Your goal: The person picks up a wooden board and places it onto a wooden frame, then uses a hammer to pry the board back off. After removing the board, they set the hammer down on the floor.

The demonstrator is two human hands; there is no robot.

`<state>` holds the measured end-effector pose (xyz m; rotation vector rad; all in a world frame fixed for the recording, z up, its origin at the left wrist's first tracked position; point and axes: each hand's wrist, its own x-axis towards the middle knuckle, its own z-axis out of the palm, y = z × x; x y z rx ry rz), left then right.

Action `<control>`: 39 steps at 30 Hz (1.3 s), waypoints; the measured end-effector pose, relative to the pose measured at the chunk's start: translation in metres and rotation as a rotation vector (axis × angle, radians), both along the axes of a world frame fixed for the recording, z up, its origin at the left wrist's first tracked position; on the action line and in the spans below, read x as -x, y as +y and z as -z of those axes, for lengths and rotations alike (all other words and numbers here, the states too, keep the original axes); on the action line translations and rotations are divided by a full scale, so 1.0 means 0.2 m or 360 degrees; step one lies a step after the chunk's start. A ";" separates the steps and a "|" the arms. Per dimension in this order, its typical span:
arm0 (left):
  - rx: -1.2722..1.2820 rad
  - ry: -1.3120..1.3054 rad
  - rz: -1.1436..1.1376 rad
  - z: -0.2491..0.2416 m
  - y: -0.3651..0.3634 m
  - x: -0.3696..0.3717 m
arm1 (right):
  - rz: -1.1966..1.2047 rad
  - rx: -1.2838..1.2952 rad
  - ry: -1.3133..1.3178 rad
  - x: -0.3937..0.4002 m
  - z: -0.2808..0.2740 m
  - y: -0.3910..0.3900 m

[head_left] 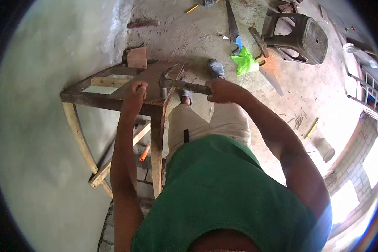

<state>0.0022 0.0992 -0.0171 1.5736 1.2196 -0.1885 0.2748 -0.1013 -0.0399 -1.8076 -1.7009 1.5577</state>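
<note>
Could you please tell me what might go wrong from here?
The hammer in the right grip could strike the left grip, which is close to the hammer's head, if a swing strayed. The green bag lying near a shoe might slip underfoot. A forward step could also meet the bare saw blade beside that bag.

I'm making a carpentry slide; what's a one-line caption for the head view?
Right hand grips a hammer, left hand curled at a wooden frame; two saws lie on the floor.
</note>
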 end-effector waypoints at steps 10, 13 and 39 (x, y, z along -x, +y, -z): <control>0.0292 -0.0160 -0.0063 -0.03 0.01 0.01 | 0.0137 0.0198 -0.0009 0.04 -0.02 0.02; 0.0496 -0.0101 -0.0074 -0.11 0.07 -0.03 | 0.0421 0.0222 -0.0244 0.11 0.03 -0.08; -0.0315 0.0086 0.0398 0.06 0.10 -0.05 | 0.0515 0.0201 0.0011 0.43 -0.23 -0.37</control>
